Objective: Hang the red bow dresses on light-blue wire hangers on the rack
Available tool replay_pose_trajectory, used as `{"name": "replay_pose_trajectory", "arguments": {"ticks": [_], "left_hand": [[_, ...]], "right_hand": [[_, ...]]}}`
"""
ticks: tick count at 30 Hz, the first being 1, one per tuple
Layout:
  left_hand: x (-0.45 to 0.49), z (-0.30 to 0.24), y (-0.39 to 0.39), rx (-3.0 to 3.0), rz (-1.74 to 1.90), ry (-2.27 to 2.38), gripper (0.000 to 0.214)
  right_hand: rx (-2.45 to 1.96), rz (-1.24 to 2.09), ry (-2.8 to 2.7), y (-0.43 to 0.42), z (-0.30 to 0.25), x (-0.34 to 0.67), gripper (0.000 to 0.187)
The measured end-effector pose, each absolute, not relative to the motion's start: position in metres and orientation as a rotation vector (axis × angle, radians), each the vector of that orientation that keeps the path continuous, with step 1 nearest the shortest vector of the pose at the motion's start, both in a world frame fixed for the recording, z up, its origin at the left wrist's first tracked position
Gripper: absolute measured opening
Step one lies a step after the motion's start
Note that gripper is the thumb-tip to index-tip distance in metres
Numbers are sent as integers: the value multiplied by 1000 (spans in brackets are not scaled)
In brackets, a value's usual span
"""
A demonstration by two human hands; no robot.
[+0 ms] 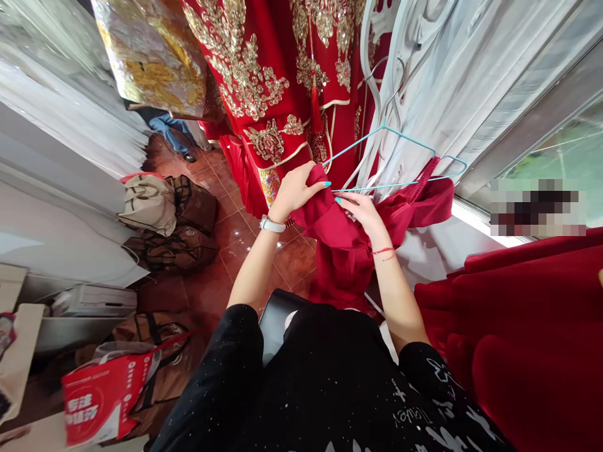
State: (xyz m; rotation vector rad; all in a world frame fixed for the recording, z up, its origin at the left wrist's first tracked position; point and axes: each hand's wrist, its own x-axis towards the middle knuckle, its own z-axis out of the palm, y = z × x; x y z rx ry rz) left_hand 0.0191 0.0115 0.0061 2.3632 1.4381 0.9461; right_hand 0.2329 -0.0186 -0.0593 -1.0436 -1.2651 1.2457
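A plain red garment (348, 245) hangs partly on a light blue wire hanger (400, 141) in front of me. My left hand (296, 188), with a white watch on the wrist, grips a fold of the red fabric near its top edge. My right hand (360, 210), with a red string on the wrist, is closed on the same fabric just under the hanger's bottom bar. The fabric drapes down between my arms toward the floor.
A red gown with gold embroidery (277, 75) hangs just behind. White dresses (438, 75) hang at the right by a window. Dark red velvet (527, 339) fills the lower right. Brown bags (183, 220) and a red shopping bag (108, 395) sit on the tiled floor at left.
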Motion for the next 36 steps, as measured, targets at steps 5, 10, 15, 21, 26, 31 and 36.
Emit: {"name": "replay_pose_trajectory", "arguments": {"ticks": [5, 10, 15, 21, 26, 31, 36], "left_hand": [[27, 7, -1, 2411, 1217, 1337, 52], [98, 9, -8, 2589, 1057, 1130, 37], [202, -1, 15, 2664, 702, 907, 46], [231, -8, 13, 2590, 559, 1098, 40], [224, -6, 3, 2594, 529, 1137, 41], [227, 0, -3, 2615, 479, 1134, 36], [229, 4, -8, 2631, 471, 1098, 33]], "right_hand": [[-1211, 705, -983, -50, -68, 356, 40], [-1295, 416, -899, -50, -81, 435, 66], [-1264, 502, -1140, -48, -85, 427, 49], [-1420, 359, -924, -66, -96, 429, 20], [-1409, 80, -906, -68, -77, 439, 19], [-1508, -108, -982, -60, -38, 437, 10], [-1423, 97, -978, -55, -18, 442, 7]]}}
